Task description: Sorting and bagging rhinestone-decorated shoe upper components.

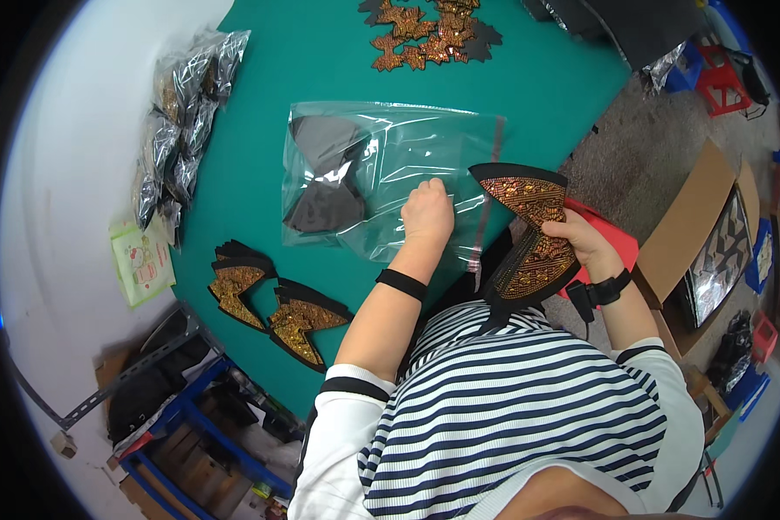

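The work surface is a green-topped bench (537,78), set against a white wall on the left and above a grey speckled floor (620,143) on the right. Nearest the wearer, the right hand (588,243) has its fingers grasping a copper-beaded, black-edged, wing-shaped piece (529,195) at its narrow middle; dark edges show along its lower lobe, and the number of layers cannot be told. The piece is held up off the bench, beside the near edge and in front of a red plastic object (620,247). Should that single-point grasp loosen, it could slip over the edge; rubbing against the red object could catch beads. To the left lie two gold-beaded black wing-shaped pieces (238,284) (303,319), close to the forearm; a sweep of the elbow could shift them. Beyond, the left hand (428,212) rests on a clear plastic bag (407,139) with fingers clenched; whether film is caught in them cannot be told. Pressing and dragging there could crease or tear the thin film, or skew the black bow-shaped piece (328,143) inside. Farthest off, copper-beaded jagged pieces (442,39) overlap at the bench's far side, where beadwork could snag when separated.
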`<state>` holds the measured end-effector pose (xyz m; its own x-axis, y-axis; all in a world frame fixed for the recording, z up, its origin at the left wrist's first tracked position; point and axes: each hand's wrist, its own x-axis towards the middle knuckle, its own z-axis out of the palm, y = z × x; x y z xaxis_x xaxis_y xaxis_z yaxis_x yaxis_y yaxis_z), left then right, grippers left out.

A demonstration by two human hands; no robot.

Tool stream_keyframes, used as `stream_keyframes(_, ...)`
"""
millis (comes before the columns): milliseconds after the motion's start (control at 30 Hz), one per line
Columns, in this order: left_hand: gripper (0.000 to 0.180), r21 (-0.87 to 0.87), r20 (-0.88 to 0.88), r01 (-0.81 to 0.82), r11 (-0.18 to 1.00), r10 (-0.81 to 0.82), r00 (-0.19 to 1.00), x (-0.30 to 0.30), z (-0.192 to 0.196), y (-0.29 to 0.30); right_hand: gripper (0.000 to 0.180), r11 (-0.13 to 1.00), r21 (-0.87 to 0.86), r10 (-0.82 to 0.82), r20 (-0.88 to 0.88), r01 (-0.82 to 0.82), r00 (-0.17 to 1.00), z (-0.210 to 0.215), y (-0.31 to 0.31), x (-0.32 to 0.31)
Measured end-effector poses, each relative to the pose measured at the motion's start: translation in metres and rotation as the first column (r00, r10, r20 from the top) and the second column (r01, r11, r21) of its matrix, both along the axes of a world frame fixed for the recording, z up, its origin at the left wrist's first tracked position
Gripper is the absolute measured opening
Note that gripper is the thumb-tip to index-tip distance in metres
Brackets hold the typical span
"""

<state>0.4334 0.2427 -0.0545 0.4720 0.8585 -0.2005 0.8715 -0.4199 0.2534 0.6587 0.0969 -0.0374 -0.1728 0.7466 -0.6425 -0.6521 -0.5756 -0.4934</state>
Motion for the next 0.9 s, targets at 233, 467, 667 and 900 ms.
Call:
stream_keyframes(233,0.021,0.000,0.116,-0.081,0.997,0.081,0.990,0.008,0.022,-0.002,0.044,0.995,-0.095,0.019,0.076,-0.012,0.997,0.004,0.006,-0.010)
stream_keyframes(467,0.014,0.025,-0.026,-0.011,1.000,0.011,1.000,0.005,-0.003,-0.003,0.042,0.995,-0.095,0.041,0.200,-0.023,0.979,0.011,0.011,-0.018)
stream_keyframes(667,0.012,-0.056,0.291,-0.119,0.991,0.130,0.948,-0.002,0.017,0.001,0.043,0.997,-0.058,0.058,0.309,-0.043,0.949,0.018,0.012,-0.018)
stream_keyframes(900,0.012,-0.074,0.408,-0.116,0.990,0.137,0.903,-0.011,0.041,0.004,0.047,0.997,0.056,0.025,0.328,-0.046,0.944,0.051,0.023,-0.025)
